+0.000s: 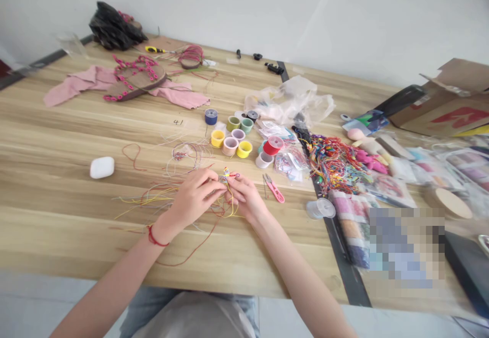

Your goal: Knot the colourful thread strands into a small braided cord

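Observation:
Near the table's front edge my two hands meet over a small braided cord piece (226, 173) in yellow, red, white and blue. My left hand (199, 191) is closed, its thumb and forefinger pinched on thin cord at the piece's left side. From the right, my right hand (245, 195) grips the braided piece between thumb and fingers, and a red end with a small loop sticks out above it. Loose yellow cords (234, 208) hang below the fingers. More yellow, red and grey cord ends (143, 199) spread over the table beneath my left hand.
Several thread spools (229, 146) stand just beyond my hands. Pink thread snips (275, 188) lie to the right, near a clear spool (320, 208). A white case (102, 167) sits left. Farther right is a heap of coloured cords (336, 162); a sandal (137, 79) lies back left.

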The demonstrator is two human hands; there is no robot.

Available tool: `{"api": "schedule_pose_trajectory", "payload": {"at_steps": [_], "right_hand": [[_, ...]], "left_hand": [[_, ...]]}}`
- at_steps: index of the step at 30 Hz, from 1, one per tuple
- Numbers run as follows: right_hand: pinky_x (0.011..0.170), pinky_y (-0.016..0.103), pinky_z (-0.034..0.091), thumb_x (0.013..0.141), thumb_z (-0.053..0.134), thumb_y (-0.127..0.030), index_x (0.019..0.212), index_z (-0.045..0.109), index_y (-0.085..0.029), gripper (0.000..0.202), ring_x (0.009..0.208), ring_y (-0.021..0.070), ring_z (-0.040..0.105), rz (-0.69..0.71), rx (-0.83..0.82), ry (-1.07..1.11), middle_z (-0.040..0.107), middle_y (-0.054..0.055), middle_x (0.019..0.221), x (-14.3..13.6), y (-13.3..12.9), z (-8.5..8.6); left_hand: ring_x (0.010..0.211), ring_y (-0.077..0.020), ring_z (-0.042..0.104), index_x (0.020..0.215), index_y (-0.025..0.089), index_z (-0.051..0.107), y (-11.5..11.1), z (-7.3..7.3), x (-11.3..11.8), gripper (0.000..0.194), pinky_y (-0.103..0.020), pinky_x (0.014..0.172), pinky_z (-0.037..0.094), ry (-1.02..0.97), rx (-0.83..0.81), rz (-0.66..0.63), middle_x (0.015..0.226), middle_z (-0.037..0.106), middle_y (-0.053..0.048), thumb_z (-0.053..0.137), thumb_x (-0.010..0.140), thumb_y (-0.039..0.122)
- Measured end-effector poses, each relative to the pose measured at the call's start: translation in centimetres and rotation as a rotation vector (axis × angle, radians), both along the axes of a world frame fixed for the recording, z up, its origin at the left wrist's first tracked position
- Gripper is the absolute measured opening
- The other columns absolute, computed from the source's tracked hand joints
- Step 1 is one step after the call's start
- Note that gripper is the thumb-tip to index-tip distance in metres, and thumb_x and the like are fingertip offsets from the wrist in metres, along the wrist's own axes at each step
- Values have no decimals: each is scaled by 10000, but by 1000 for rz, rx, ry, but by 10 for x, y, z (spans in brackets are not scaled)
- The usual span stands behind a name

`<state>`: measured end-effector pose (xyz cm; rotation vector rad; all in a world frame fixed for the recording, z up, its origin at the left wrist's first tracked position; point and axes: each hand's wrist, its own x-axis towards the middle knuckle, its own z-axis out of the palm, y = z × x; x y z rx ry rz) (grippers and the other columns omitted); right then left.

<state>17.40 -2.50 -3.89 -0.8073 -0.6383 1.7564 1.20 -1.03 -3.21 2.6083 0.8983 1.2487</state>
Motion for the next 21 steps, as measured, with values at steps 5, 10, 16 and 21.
{"api": "schedule_pose_trajectory", "payload": {"at_steps": [5, 10, 16, 21], "right_hand": [[403, 204, 258, 718, 780, -288, 724, 601, -182, 208, 411, 52, 107, -7, -25, -6, 239, -131, 414, 0, 0, 1], [397, 196, 244, 711, 780, -276, 727, 594, -186, 208, 414, 49, 97, -19, -29, 5, 236, -131, 437, 1, 0, 3], [405, 201, 264, 716, 772, -281, 738, 592, -189, 204, 406, 53, 103, -8, -25, 13, 220, -136, 436, 1, 0, 1], [417, 198, 283, 729, 765, -294, 730, 583, -192, 209, 405, 60, 114, 5, -15, -4, 217, -140, 410, 1, 0, 1]], "left_hand": [[851, -158, 578, 876, 183, 610, 0, -1, 1, 57, -298, 792, 471, 0, -54, -16, 892, 593, -24, 596, 924, 157], [886, -161, 572, 906, 196, 623, 0, 0, 0, 38, -310, 826, 477, -80, -202, -39, 915, 576, -25, 599, 922, 173], [1016, -180, 607, 901, 198, 579, 7, 11, -8, 84, -353, 918, 484, -593, -694, -195, 1044, 633, -59, 602, 931, 273], [560, -109, 496, 972, 246, 484, 14, 14, -15, 164, -275, 622, 494, -892, -996, -329, 626, 510, 66, 587, 938, 369]]}}
